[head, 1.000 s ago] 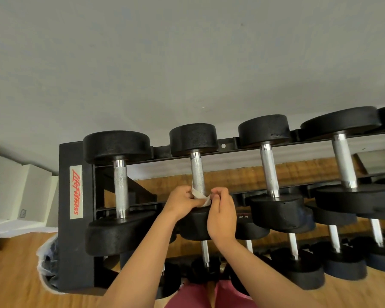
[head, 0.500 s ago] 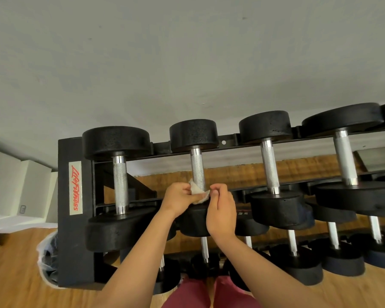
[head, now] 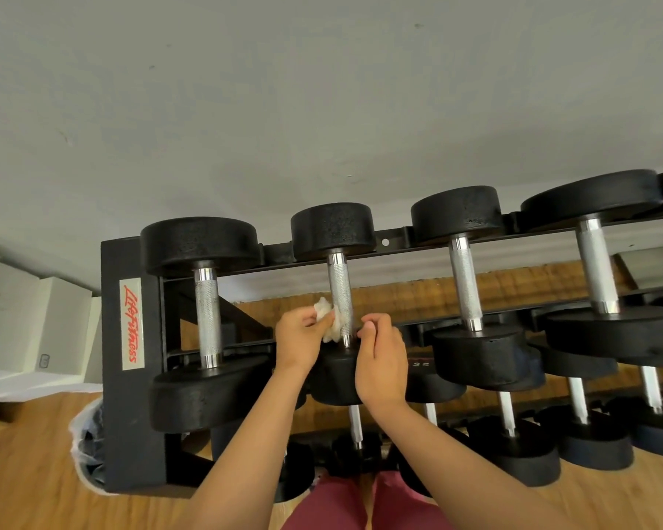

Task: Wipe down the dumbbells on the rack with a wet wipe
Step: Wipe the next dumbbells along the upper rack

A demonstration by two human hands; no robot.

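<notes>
A black dumbbell rack [head: 131, 407] holds several black dumbbells with knurled steel handles. My left hand [head: 297, 338] pinches a crumpled white wet wipe [head: 328, 319] against the left side of the second dumbbell's handle [head: 339, 288]. My right hand [head: 381, 361] is just right of that handle near its lower end, fingers curled, with nothing visibly in it. The wipe wraps partly behind the handle.
Other dumbbells sit to the left [head: 207, 319] and right [head: 466, 285], with more on lower tiers. A plastic bag [head: 83, 449] lies on the wooden floor by the rack's left end. A grey wall rises behind; white boxes [head: 27, 323] stand at left.
The wipe has come off my right hand and bunched up in my left hand on the handle's left side. My right hand has drawn slightly away to the right.
</notes>
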